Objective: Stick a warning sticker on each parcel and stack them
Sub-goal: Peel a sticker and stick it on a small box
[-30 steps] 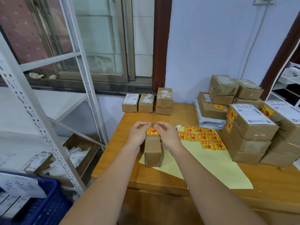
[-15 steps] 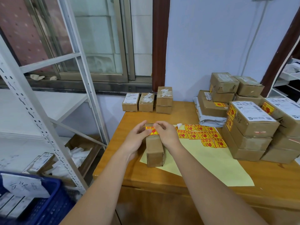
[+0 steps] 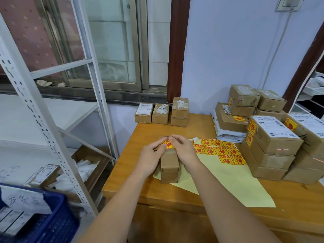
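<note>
- The left hand (image 3: 152, 156) lies along the left side of the box (image 3: 169, 166), fingers curled against it, thumb up on the sticker (image 3: 168, 144).
- The right hand (image 3: 184, 151) reaches over from the right, fingertips on the sticker's top edge, pressing or pinching it; which, I cannot tell.
- The box stands on the near left corner of the yellow sheet (image 3: 233, 183), on the worktop (image 3: 175, 195), with the sticker at its far top end.
- The step in hand looks like smoothing the sticker down. It goes best rubbed from the middle outward so no corner lifts, and folded firmly over the edge if it wraps the side.
- The left hand should brace the box so it does not slide on the slick sheet.
- Spare stickers (image 3: 219, 149) lie just right of the hands, on the same sheet.
- The labelled stack (image 3: 273, 146) stands at the right of the worktop, where this box probably goes next.
- Three boxes (image 3: 161, 113) showing no sticker wait along the far edge.
</note>
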Available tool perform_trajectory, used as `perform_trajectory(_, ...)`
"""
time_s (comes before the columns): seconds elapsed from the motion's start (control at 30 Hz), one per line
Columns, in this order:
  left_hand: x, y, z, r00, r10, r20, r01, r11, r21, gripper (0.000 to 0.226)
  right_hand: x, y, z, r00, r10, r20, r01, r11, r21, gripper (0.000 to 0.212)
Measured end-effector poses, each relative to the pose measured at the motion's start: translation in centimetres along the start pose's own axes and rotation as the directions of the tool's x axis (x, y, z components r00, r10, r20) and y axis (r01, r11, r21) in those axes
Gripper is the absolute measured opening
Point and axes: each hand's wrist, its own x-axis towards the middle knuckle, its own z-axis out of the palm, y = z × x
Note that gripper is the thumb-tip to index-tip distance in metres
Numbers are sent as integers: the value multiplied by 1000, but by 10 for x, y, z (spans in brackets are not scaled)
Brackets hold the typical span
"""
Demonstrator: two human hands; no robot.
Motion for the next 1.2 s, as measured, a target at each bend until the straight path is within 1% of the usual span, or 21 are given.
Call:
perform_trajectory(0.03, 2, 0, -3, 1000, 5, 17, -6, 998, 58, 30, 0, 0, -3, 999, 25, 26, -26, 999, 33, 37)
perform_trajectory(0.1, 4, 2, -8, 998, 8, 67, -16, 993, 115, 27, -1, -1, -9, 993, 59, 103, -67, 995, 74, 45)
perform_trajectory(0.2, 5, 3, -11, 996, 28, 89, -38, 993, 113, 29, 0, -3, -15, 980, 80, 182, -92, 994, 59, 60)
perform_trajectory(0.27, 6, 1, -9, 997, 21, 74, -29, 994, 101, 28, -1, -3, -15, 977, 100, 187, -112, 992, 51, 61)
perform_trajectory(0.43, 5, 5, -10, 996, -1, 94, -9, 994, 105, 23, -4, -2, -15, 971, 135, 200, -141, 990, 16, 54)
perform_trajectory(0.6, 5, 6, -9, 996, -3, 93, -4, 996, 85, 24, -13, -13, -13, 972, 147, 183, -134, 988, -82, 51)
perform_trajectory(0.63, 4, 6, -9, 996, -2, 87, -4, 998, 67, 24, -19, -16, -12, 975, 131, 181, -115, 989, -98, 48)
perform_trajectory(0.7, 2, 8, -8, 997, 5, 82, -9, 999, 42, 24, -32, -21, -10, 976, 91, 199, -67, 990, -126, 33)
perform_trajectory(0.73, 2, 9, -8, 997, 8, 80, -12, 999, 42, 24, -37, -21, -9, 973, 76, 216, -47, 989, -138, 29)
perform_trajectory(0.77, 1, 11, -9, 997, 9, 76, -12, 999, 43, 24, -42, -20, -9, 972, 67, 227, -33, 988, -149, 29)
perform_trajectory(0.87, -2, 14, -8, 998, 3, 61, -6, 998, 60, 23, -51, -15, -8, 969, 93, 230, -56, 985, -162, 33)
perform_trajectory(1.0, -12, 18, -2, 999, 21, 30, -26, 988, 153, 26, -60, -13, -7, 969, 126, 211, -92, 982, -165, 29)
perform_trajectory(1.07, -17, 21, 0, 1000, 29, 3, -30, 993, 118, 29, -61, -14, -6, 972, 110, 209, -77, 984, -162, 33)
perform_trajectory(1.2, -24, 35, -3, 999, 3, -50, -9, 994, -107, 35, -68, -22, -10, 973, 42, 228, -16, 993, -117, 46)
